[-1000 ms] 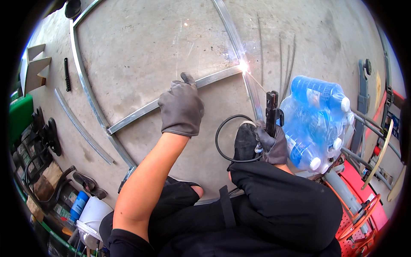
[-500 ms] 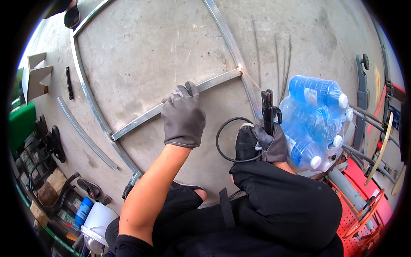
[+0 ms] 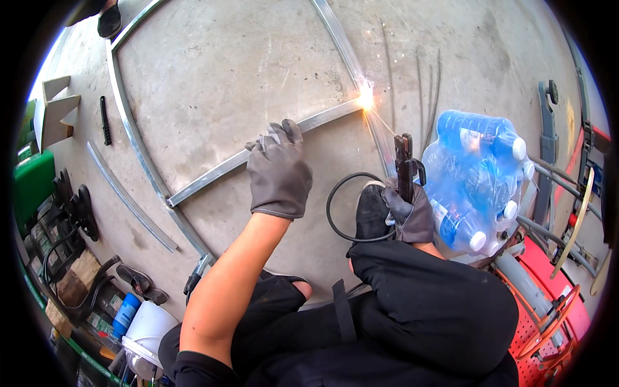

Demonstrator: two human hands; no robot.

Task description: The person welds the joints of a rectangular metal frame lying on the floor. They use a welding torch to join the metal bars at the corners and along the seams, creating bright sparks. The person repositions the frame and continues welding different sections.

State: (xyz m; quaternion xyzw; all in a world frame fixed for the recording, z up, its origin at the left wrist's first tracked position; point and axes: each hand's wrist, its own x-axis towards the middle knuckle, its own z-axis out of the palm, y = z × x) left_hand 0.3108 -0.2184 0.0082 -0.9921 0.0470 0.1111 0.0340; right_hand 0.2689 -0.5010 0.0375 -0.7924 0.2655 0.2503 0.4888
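My left hand, in a dark grey glove, grips the galvanized crossbar of a steel frame lying on the floor, fingers curled over it. My gloved right hand holds a black electrode holder beside my black shoe. From it a thin welding rod reaches to the joint at the crossbar's right end, where a bright arc throws sparks. A black cable loops left of the holder.
Wrapped bottles lie beside my right hand, with loose rods beyond. A red metal rack is lower right. On the left lie a curved steel strip, a black tool and a bucket. Another person's foot shows top left.
The arc dimmed half a second ago and is bright again now. My left hand is slightly lower and farther right than one second ago; the holder has shifted slightly left.
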